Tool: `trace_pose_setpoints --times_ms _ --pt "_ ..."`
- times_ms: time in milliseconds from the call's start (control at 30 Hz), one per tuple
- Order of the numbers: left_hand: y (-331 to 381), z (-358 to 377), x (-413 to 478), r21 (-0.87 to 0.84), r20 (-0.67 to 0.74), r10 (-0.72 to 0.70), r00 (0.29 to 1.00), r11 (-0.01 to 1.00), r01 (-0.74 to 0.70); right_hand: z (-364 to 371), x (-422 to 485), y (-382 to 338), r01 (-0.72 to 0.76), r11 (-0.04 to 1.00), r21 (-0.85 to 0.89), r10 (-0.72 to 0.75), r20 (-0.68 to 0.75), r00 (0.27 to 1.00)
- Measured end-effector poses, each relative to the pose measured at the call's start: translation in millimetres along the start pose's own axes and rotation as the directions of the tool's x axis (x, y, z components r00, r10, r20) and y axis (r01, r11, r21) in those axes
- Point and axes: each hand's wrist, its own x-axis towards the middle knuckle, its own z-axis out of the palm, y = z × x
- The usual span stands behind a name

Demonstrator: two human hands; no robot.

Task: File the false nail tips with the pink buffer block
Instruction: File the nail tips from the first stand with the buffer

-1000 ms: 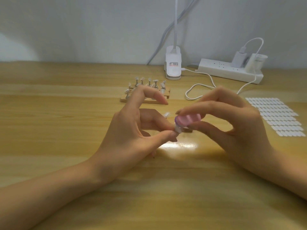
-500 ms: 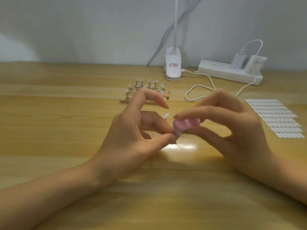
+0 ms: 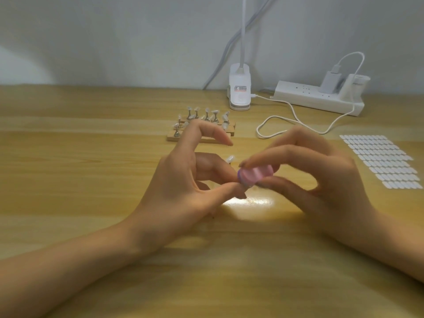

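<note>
Right hand (image 3: 321,180) around pink buffer block (image 3: 257,173)

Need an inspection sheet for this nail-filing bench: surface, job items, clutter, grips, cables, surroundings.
Surface: wooden table, with a glare patch below the hands.
Job's things: pink buffer block against a small nail tip, which is mostly hidden; more tips on the wooden stand behind.
Clutter: sheet of white tabs at right.
Grips: left hand pinches the nail tip; right hand holds the block and is blurred.
Cables: white cable loops from the lamp base towards the charger on the power strip.
Surroundings: plain wall.
</note>
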Motion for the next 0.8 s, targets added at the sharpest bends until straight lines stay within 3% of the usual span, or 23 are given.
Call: trace_pose_setpoints --times_ms 300,433,567,700,800 --pt "-0.3 0.8 0.2 -0.01 0.013 0.002 1.0 1.0 -0.002 3.9 -0.6 -2.9 0.057 0.998 -0.03 -0.056 0.03 0.998" --pt "-1.3 0.1 0.4 -0.013 0.009 -0.005 1.0 1.0 0.005 -1.4 2.2 3.6 -0.038 0.999 -0.01 0.038 -0.03 0.999" --pt "-1.8 1.2 -0.7 0.007 0.023 0.022 0.999 1.0 -0.022 2.6 -0.1 -2.0 0.055 0.998 0.029 -0.055 0.024 0.998" --pt "-0.9 0.6 -0.2 -0.039 0.03 0.013 0.999 0.999 -0.012 -1.3 1.4 0.9 -0.02 0.999 0.034 0.02 -0.002 1.0" --pt "-2.8 1.1 -0.1 -0.008 0.046 0.034 0.998 0.999 -0.033 2.4 -0.4 -4.0 0.057 0.998 0.037 -0.059 0.042 0.997"
